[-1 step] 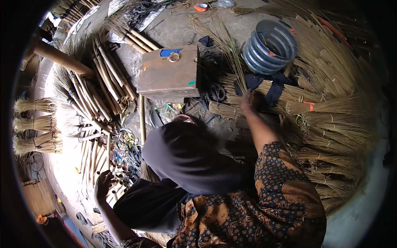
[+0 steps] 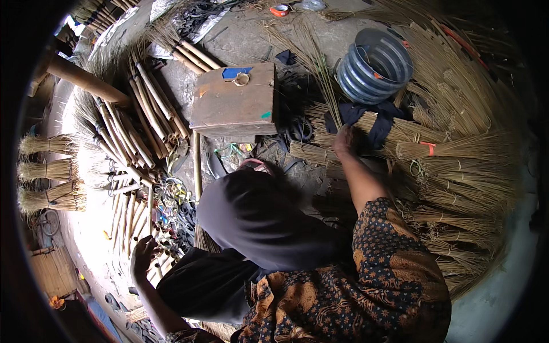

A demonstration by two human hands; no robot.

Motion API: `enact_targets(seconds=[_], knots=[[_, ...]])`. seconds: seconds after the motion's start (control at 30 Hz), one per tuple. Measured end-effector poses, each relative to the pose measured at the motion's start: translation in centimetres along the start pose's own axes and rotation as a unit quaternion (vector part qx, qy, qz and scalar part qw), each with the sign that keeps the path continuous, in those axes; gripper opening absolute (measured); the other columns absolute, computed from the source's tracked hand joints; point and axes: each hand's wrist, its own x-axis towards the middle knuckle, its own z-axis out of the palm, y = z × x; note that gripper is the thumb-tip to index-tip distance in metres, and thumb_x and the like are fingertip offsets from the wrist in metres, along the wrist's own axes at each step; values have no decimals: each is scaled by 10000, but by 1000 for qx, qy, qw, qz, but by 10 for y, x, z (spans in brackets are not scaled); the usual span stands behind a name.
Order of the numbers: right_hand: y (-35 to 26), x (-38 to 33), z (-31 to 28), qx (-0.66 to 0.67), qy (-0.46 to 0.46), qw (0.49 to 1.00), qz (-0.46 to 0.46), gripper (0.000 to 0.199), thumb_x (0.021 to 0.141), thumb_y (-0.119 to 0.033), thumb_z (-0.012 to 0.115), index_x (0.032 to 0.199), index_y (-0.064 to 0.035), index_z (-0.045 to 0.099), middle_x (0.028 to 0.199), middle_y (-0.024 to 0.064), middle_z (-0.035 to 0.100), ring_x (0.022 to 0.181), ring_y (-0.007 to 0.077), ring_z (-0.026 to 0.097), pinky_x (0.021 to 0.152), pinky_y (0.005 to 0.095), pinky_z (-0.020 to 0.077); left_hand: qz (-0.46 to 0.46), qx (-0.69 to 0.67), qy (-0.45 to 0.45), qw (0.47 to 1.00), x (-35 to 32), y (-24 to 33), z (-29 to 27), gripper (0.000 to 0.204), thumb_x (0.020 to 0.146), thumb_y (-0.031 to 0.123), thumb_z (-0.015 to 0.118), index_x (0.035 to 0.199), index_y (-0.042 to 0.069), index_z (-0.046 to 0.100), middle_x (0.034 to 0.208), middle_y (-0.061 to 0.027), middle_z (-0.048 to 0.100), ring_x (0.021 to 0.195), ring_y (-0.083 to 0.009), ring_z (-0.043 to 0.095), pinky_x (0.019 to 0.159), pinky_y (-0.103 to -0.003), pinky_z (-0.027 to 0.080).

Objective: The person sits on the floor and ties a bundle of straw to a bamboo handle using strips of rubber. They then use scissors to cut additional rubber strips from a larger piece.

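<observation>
My right hand (image 2: 345, 140) is closed round the near ends of a thin bunch of broom bristle stalks (image 2: 324, 86). Their loose tips fan out away from me across the floor, passing left of a clear ribbed bucket (image 2: 372, 71). Black cloth (image 2: 380, 127) lies just right of that hand, over bundles of similar stalks. At the left, my left hand (image 2: 143, 257) is raised with its fingers loosely bent and apart, and nothing shows in it. Close to it are the ends of several bamboo poles (image 2: 127, 214).
A wooden box (image 2: 233, 103) carries a ring-shaped roll (image 2: 241, 79) in front of me. Tied stalk bundles (image 2: 457, 194) are stacked along the right. Brooms with bamboo handles (image 2: 151, 106) lie at the left, and scraps (image 2: 180, 200) litter the floor. A thick pole (image 2: 86, 80) juts in from the upper left.
</observation>
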Motion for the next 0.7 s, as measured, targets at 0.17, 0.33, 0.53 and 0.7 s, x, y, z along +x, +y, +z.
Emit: enact_targets(seconds=[0.17, 0.33, 0.53, 0.7], knots=[[13, 28, 18, -44, 39, 994, -88, 371, 931, -235, 595, 1219, -2, 618, 1249, 247, 644, 1185, 393, 621, 1024, 475, 478, -9, 3, -4, 1000, 1, 2, -1, 576, 1029, 448, 597, 1400, 8, 566, 1094, -125, 739, 915, -191, 736, 753, -322, 553], [-4, 23, 4, -101, 55, 983, -146, 359, 922, -285, 623, 1180, -35, 617, 1049, 230, 716, 1004, 397, 699, 890, 498, 541, -27, -21, -21, 999, 6, 6, -3, 620, 1019, 487, 603, 1422, 17, 550, 1132, -138, 735, 901, -182, 734, 772, -318, 552], [-68, -10, 29, -33, -139, 987, -73, 459, 892, -352, 680, 1167, 15, 689, 1093, 290, 722, 1045, 390, 719, 881, 486, 573, -34, -37, -12, 999, 4, 15, -3, 615, 1038, 486, 567, 1425, 9, 549, 1147, -146, 732, 934, -196, 732, 789, -328, 553], [-92, -25, 83, -51, -164, 985, -19, 531, 918, -441, 673, 1269, -42, 671, 1304, 250, 667, 1210, 399, 651, 1028, 466, 521, -54, -57, -19, 997, -1, 17, -1, 610, 1046, 454, 569, 1455, 5, 514, 1199, -162, 721, 954, -203, 731, 790, -324, 549]])
